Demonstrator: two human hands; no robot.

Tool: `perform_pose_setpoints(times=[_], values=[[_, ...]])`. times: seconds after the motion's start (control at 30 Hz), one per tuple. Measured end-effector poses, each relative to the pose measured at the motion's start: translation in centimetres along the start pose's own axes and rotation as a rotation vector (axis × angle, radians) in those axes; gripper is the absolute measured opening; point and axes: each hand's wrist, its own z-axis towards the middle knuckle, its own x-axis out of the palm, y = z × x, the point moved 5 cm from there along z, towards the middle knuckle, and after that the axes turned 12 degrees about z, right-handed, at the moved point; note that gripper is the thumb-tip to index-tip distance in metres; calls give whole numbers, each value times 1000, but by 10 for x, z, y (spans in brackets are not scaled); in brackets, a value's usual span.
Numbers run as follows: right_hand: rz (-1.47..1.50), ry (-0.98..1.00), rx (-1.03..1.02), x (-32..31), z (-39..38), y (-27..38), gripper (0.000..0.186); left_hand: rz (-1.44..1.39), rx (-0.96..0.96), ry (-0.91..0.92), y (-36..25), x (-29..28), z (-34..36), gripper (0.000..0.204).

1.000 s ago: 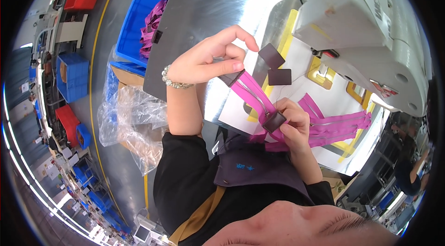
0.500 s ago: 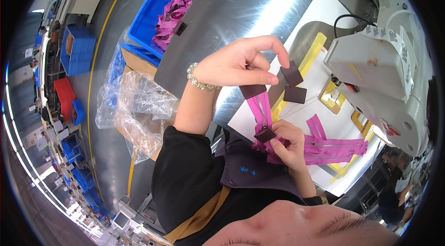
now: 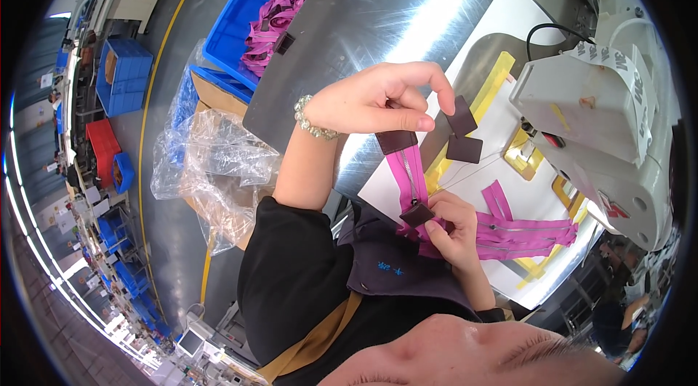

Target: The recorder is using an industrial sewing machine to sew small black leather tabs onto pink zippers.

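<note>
A magenta zipper (image 3: pixel 408 174) with metal teeth stretches between my hands. My left hand (image 3: pixel 385 100), with a beaded bracelet at its wrist, is closed around the dark brown patch (image 3: pixel 397 142) at the zipper's upper end. Its index finger is bent out, the tip at the edge of a loose dark brown square patch (image 3: pixel 462 118); thumb and index finger are apart. Another such patch (image 3: pixel 464 149) lies just below. Lower down, my right hand (image 3: pixel 454 230) pinches a small dark brown patch (image 3: pixel 416 214) at the zipper.
More magenta zippers (image 3: pixel 527 238) lie right of my right hand, on a white board with yellow tape (image 3: pixel 488 91). A sewing machine head (image 3: pixel 582 102) stands at the right. At the back left, a blue bin (image 3: pixel 233 19) holds magenta zippers, with clear plastic wrap (image 3: pixel 225 157) nearby.
Almost nothing differs. The view has shifted very slightly; both hands keep their hold on the zipper and patch.
</note>
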Motion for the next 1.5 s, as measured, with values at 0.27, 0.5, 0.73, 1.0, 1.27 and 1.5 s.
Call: perform_pose_setpoints(times=[0.27,0.5,0.73,1.0,1.27,1.5], values=[[11,22,-5,1,-2,2,8,7,37,8,1,1,1,19],[100,-5,18,0,-3,1,10,6,-10,1,2,2,2,17],[191,-5,2,-3,-6,-5,13,58,18,2,8,-1,4,17],[407,-100,78,-3,-8,-8,10,50,7,-37,11,-3,4,17],[472,-338,175,-6,-12,-10,18,39,-86,-23,17,0,5,17],[448,-352,63,-14,-10,-1,21,163,-85,123,25,27,17,16]])
